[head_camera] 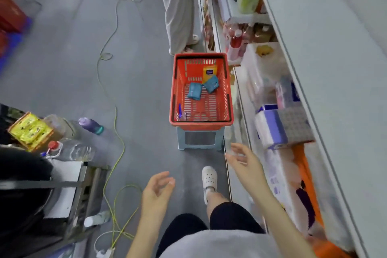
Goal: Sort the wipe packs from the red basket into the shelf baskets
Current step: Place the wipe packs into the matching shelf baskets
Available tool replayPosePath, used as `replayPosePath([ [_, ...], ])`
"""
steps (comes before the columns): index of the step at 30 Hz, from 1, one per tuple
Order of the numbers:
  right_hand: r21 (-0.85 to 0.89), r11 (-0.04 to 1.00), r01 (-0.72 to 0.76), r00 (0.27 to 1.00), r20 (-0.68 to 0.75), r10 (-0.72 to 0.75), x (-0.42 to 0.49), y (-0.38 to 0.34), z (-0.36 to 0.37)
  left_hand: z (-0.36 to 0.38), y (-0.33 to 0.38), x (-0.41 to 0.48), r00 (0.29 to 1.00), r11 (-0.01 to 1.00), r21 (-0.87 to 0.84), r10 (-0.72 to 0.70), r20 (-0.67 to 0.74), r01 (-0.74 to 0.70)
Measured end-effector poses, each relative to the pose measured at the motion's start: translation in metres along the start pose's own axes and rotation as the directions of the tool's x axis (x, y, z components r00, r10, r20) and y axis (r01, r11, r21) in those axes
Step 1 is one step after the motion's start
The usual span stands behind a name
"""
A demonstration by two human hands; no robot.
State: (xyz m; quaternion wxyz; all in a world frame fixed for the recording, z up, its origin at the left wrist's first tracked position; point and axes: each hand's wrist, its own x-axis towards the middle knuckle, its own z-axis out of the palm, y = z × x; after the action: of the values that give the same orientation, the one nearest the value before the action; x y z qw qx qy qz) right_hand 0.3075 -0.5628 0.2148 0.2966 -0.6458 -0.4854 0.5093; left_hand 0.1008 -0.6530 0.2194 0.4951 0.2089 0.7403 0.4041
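red basket [173, 94] sits on a pale blue stool [200, 142], far from both hands, beside the right shelf [318, 52]. inside: left teal wipe pack [193, 90], right teal wipe pack [211, 84], yellow pack [209, 71]. left hand [156, 191] and right hand [244, 162]: fingers released, holding nothing.

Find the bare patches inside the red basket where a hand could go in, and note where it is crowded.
Free: the near-right floor of the red basket, between its near rim, right wall and the teal packs. Crowded: the far half, where the teal packs and the yellow box sit close together; a blue item takes the near-left corner.
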Motion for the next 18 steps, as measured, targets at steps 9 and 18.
replayPosePath([
  [9, -0.015, 0.999, -0.050, 0.999, 0.015, 0.050, 0.233, -0.058, -0.009, 0.088, 0.140, 0.186, 0.994, 0.992, -0.064, 0.112, -0.009, -0.112],
  [18, 0.306, 0.849, -0.430, 0.901, 0.088, 0.424, 0.377, 0.046, 0.080, 0.165, 0.069, 0.360, 0.990, 0.990, -0.027, -0.142, -0.014, 0.141],
])
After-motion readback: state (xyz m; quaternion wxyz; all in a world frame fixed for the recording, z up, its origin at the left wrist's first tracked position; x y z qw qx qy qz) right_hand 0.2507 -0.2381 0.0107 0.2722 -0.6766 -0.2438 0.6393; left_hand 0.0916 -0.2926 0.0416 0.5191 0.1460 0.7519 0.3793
